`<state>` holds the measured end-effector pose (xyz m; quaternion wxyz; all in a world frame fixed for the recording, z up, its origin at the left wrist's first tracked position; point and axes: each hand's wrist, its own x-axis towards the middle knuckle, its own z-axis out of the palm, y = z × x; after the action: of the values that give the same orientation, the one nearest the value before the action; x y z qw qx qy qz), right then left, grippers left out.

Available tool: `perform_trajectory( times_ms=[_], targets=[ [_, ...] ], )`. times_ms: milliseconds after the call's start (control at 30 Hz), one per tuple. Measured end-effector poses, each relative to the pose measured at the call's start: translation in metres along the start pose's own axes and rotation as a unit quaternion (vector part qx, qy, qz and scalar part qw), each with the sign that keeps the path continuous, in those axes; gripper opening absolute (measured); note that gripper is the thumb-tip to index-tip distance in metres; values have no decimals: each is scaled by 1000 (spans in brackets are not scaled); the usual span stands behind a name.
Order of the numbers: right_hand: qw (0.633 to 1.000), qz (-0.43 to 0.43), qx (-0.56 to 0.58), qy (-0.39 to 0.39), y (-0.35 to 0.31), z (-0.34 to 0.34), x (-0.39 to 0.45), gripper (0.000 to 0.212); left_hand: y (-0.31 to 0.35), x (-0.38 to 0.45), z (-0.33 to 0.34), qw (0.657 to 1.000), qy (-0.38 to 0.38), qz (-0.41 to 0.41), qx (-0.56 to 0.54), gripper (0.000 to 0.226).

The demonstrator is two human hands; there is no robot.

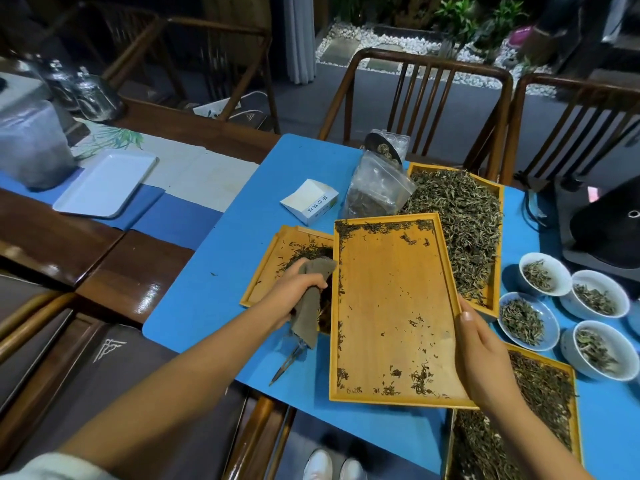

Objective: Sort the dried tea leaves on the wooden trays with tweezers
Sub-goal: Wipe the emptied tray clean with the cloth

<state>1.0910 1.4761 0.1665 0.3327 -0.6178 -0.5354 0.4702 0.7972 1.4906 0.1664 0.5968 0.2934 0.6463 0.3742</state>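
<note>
Landmark: middle tray (pixel 391 306), wooden, nearly bare, lying on the blue surface (pixel 214 278); a thin line of dried tea leaves (pixel 381 226) along its far edge, scattered bits at its near edge.
Right hand (pixel 485 362): fingers clasped on the middle tray's right rim, thumb on top.
Left hand (pixel 298 285): just left of the middle tray, fingers clenched around a grey-brown cloth (pixel 308 317) that hangs down.
Tweezers (pixel 289 362): lying on the surface left of the middle tray's near corner, below the cloth, untouched.
Left tray (pixel 266 268): partly under the middle tray's left edge, small heap of leaves.
Far right tray (pixel 464 223): behind the middle tray, piled with leaves.
Near right tray (pixel 540 403): beside the middle tray's near right corner, full of leaves.
Bowls (pixel 543 275): four, right of the middle tray, each holding leaves.
</note>
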Motion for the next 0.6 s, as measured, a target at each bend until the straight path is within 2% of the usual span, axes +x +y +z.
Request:
perform_trajectory(
  times_ms=[67,133,233,333,433,500,600],
  targets=[
    [1000,5,-2,2,1,-1,1,39,5,0,0,998,42,25,37,29],
    [1000,7,-8,2,2,-1,2,39,14,-4,7,997,41,44,50,24],
    [1000,-2,-3,-6,-2,0,3,35,26,-13,27,995,-6,67,75,11],
    [1000,1,4,-11,-3,3,6,36,33,-24,53,982,-73,99,147,4],
    [1000,6,12,-17,0,5,8,41,31,-36,77,934,-134,149,296,6],
    [1000,0,15,-19,0,6,9,39,26,-44,90,887,-167,198,382,20],
    [999,3,42,-18,5,9,12,37,17,-56,102,822,-216,270,453,30]
  ],
)
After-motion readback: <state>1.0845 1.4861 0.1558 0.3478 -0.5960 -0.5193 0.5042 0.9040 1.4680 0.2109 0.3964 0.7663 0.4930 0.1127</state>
